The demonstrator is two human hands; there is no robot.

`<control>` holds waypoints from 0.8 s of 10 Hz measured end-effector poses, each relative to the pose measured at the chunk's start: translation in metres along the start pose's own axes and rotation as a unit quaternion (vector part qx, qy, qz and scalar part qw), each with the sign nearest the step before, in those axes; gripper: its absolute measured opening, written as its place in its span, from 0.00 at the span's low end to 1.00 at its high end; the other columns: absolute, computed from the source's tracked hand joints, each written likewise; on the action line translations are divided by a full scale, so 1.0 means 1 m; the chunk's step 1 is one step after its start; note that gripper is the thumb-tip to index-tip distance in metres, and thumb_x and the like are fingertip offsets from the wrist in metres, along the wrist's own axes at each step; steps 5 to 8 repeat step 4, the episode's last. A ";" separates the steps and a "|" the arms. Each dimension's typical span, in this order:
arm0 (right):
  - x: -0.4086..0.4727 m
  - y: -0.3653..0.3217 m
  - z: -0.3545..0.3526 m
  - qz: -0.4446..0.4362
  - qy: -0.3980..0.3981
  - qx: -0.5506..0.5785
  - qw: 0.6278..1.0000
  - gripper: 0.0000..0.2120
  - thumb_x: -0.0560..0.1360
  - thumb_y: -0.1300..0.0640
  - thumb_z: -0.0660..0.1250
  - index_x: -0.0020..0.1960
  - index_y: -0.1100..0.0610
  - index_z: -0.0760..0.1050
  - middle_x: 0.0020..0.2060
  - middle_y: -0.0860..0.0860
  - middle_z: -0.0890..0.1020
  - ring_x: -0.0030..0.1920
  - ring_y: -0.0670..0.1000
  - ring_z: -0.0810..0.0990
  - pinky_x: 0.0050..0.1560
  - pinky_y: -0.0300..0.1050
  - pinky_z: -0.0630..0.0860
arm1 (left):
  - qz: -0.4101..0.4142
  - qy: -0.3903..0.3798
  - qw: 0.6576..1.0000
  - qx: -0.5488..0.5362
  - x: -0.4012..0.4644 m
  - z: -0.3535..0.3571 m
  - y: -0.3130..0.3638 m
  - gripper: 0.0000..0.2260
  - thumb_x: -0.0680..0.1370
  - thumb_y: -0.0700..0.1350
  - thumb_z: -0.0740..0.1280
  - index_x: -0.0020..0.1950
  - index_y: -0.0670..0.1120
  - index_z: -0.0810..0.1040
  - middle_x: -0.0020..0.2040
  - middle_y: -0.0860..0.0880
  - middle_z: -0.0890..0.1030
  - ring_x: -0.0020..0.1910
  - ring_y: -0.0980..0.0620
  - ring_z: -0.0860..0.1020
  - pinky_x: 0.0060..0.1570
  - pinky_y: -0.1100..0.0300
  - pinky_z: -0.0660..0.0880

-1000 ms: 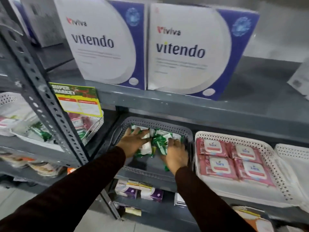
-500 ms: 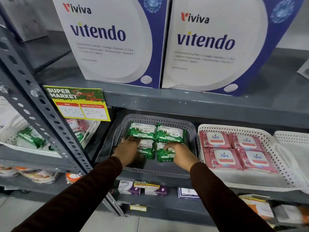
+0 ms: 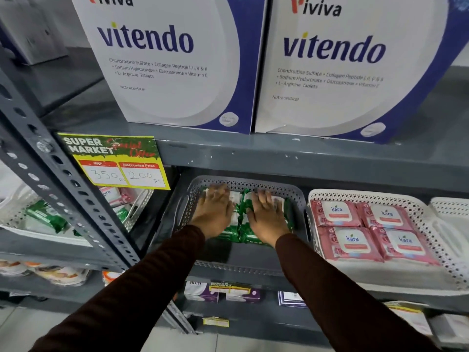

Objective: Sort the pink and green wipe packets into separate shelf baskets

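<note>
A white basket (image 3: 15,219) on the far left holds mixed packets. Next, the grey basket (image 3: 243,185) holds the green wipe packets (image 3: 239,219). The left hand (image 3: 214,214) lies flat on them, fingers stretched out and close together. The right hand (image 3: 266,218) lies flat beside it, fingers a little spread. To the right, four pink wipe packets (image 3: 365,229) sit in a white tray basket (image 3: 380,199).

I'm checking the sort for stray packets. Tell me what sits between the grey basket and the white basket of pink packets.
Nothing: in the head view the grey basket and the white basket stand side by side with only a narrow bare gap between them.
</note>
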State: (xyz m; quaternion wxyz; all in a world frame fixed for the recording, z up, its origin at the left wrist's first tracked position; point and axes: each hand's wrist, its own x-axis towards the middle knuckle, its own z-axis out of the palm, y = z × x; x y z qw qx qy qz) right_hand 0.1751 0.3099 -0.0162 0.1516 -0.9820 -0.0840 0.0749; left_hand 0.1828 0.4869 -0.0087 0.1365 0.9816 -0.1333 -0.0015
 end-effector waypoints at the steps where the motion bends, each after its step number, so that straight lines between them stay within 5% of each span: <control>1: 0.004 0.000 0.013 0.003 -0.010 -0.054 0.998 0.30 0.82 0.45 0.44 0.81 0.53 0.40 0.81 0.51 0.41 0.80 0.52 0.39 0.78 0.61 0.38 | -0.040 -0.080 0.994 0.057 0.000 0.022 0.003 0.27 0.83 0.55 0.43 0.79 0.47 0.40 0.79 0.50 0.40 0.77 0.45 0.38 0.74 0.45 0.38; 4: -0.011 0.001 -0.011 -0.022 -0.016 0.072 0.997 0.30 0.83 0.45 0.46 0.81 0.54 0.43 0.81 0.53 0.44 0.80 0.53 0.39 0.78 0.59 0.37 | -0.085 -0.100 0.985 0.108 0.004 0.022 0.014 0.27 0.84 0.54 0.44 0.80 0.44 0.42 0.80 0.48 0.42 0.78 0.46 0.40 0.75 0.47 0.39; 8: -0.011 0.001 -0.011 -0.022 -0.016 0.072 0.997 0.30 0.83 0.45 0.46 0.81 0.54 0.43 0.81 0.53 0.44 0.80 0.53 0.39 0.78 0.59 0.37 | -0.085 -0.100 0.985 0.108 0.004 0.022 0.014 0.27 0.84 0.54 0.44 0.80 0.44 0.42 0.80 0.48 0.42 0.78 0.46 0.40 0.75 0.47 0.39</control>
